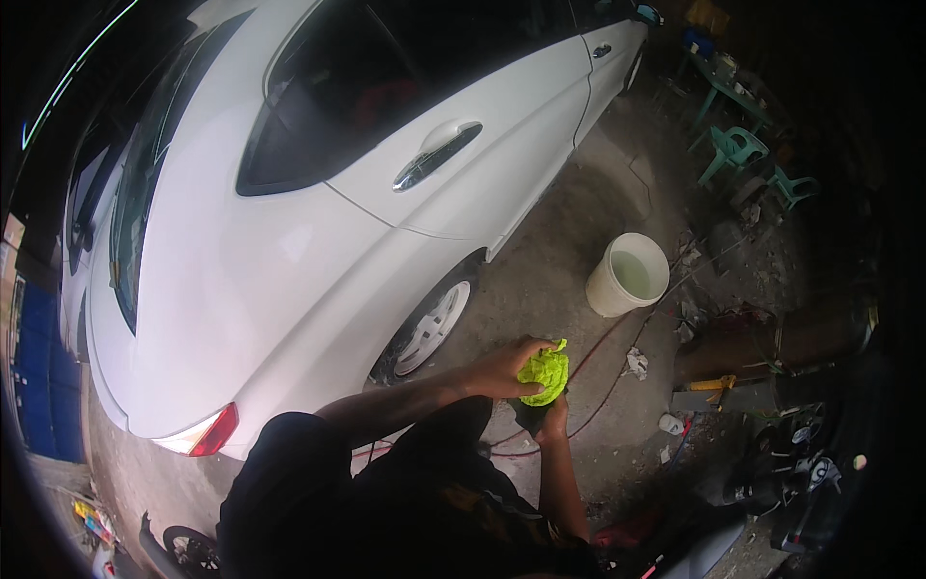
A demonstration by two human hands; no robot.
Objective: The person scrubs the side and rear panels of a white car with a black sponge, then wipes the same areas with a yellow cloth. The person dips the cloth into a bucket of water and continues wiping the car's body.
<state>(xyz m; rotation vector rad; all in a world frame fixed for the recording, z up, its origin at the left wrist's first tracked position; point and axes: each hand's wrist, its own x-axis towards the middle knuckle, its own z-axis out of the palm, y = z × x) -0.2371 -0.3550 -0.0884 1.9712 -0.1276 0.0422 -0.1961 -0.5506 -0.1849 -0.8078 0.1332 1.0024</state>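
Observation:
My left hand grips a crumpled bright yellow-green cloth, with its fingers and thumb around the bundle. Just below it, my right hand is closed on a dark object pressed against the underside of the cloth. What that dark object is, I cannot tell. To the left of my hands stands a white car, its rear wheel close to my left forearm. The car's tail light is beside my left shoulder.
A white bucket of cloudy liquid stands on the concrete floor. Reddish hoses trail past my feet. Green plastic chairs and a table stand at upper right. Mechanical parts clutter the lower right, near a small white container.

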